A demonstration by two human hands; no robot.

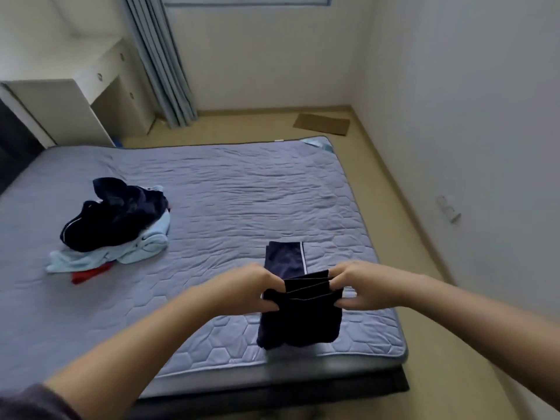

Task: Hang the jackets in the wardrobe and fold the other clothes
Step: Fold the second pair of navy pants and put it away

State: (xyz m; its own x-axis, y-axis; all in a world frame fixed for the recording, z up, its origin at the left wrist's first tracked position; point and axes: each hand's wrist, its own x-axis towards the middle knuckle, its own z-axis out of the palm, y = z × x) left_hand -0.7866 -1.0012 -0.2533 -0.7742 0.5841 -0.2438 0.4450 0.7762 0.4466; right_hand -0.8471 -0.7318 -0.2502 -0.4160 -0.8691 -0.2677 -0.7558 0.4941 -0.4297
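1. The left hand (257,291) and right hand (359,287) each pinch one side of the folded dark garment (300,319) over the near right corner of the bed (242,189).
2. It is best kept level, with layered edges aligned, then lowered flat.
3. The cloth is soft and navy with a white stripe. The bed cover is quilted. A crumpled pile (115,219) lies on the bed's left side.

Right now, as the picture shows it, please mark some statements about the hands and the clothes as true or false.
1. The left hand and the right hand both grip the dark garment. True.
2. The pile of clothes is neatly folded. False: it lies crumpled on the bed.
3. A red piece shows under the pile. True.
4. The cardboard lies on the bed. False: it lies on the floor.
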